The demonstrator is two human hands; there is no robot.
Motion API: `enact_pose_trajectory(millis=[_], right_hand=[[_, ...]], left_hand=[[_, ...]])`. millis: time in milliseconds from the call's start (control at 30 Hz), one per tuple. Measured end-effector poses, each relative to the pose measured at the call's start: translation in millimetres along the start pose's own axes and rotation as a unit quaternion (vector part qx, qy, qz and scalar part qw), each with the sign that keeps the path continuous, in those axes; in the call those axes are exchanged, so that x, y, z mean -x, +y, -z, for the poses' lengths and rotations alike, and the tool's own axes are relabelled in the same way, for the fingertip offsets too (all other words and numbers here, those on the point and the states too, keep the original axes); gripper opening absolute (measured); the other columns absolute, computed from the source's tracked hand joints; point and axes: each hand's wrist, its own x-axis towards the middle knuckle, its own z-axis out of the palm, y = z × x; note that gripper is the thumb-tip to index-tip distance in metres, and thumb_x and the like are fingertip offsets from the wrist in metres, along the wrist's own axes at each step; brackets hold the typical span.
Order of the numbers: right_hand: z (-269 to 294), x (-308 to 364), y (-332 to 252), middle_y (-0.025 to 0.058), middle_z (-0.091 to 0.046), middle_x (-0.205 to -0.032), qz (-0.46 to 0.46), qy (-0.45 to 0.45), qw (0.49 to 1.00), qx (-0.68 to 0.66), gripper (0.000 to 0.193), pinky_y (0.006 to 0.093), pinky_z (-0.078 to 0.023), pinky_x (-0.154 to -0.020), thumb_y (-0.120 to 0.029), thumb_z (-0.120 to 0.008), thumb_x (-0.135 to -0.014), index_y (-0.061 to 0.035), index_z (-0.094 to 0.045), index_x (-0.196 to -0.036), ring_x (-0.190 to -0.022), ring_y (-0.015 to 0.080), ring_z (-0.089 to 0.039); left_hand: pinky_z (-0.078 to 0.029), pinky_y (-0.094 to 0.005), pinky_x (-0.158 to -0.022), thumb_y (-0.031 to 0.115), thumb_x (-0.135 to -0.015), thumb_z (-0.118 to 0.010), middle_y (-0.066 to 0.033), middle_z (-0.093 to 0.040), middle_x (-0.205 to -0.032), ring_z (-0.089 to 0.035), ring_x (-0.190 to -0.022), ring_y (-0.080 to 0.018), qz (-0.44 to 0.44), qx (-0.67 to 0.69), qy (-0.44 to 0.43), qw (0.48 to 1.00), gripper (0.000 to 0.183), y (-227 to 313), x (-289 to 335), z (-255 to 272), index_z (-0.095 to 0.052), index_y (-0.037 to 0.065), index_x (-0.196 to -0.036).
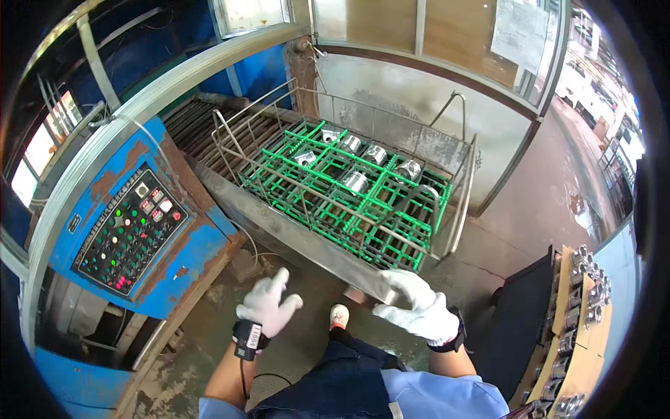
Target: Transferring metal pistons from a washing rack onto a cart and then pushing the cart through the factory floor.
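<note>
My left hand (pixel 269 304), in a white glove with a black wrist strap, hangs in front of the metal trough (pixel 279 227). Its fingers are spread and nothing is in them. My right hand (pixel 422 307), gloved too, is at the trough's near right corner, thumb and fingers apart; whether it touches the corner I cannot tell. Beyond my hands, a green-barred rack (pixel 321 202) within a metal-railed frame (pixel 300 185) lies on the trough's rollers. Several shiny metal pistons stand or lie in it, among them one piston (pixel 354 181) near the middle and another piston (pixel 408 170) farther right.
A blue control panel (pixel 132 230) with buttons and lights stands at the left under a curved metal beam (pixel 160 77). At the right, more pistons (pixel 572 318) line cardboard-covered shelves beside a dark panel (pixel 516 314). A windowed partition (pixel 412 77) rises behind the trough.
</note>
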Motion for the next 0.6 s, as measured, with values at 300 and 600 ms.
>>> enact_pose_trajectory(millis=[300,600], right_hand=[[-64,-182,18,0.0152,-0.058,-0.101,0.126,0.056,0.956,0.258,0.076,0.0464,-0.043,-0.086,-0.028,-0.088,-0.058,-0.0025,-0.062,-0.125,-0.096,0.0349,-0.056],[-103,-218,57,0.0097,-0.068,-0.09,-0.038,0.036,0.946,0.318,0.079,0.0409,-0.053,-0.072,-0.035,-0.083,-0.068,-0.0061,-0.058,-0.137,-0.077,0.0294,-0.064]], left_hand=[[-0.047,-0.0516,-0.104,0.035,-0.08,-0.083,-0.0293,-0.057,-0.132,-0.052,-0.123,-0.0489,-0.175,-0.058,0.142,0.973,0.077,-36,-222,51,-0.05,0.001,-0.142],[-0.048,-0.0499,-0.104,0.058,-0.082,-0.076,-0.034,-0.059,-0.133,-0.059,-0.124,-0.0462,-0.034,0.064,0.03,0.997,0.094,-81,-448,-6,-0.047,-0.001,-0.147]])
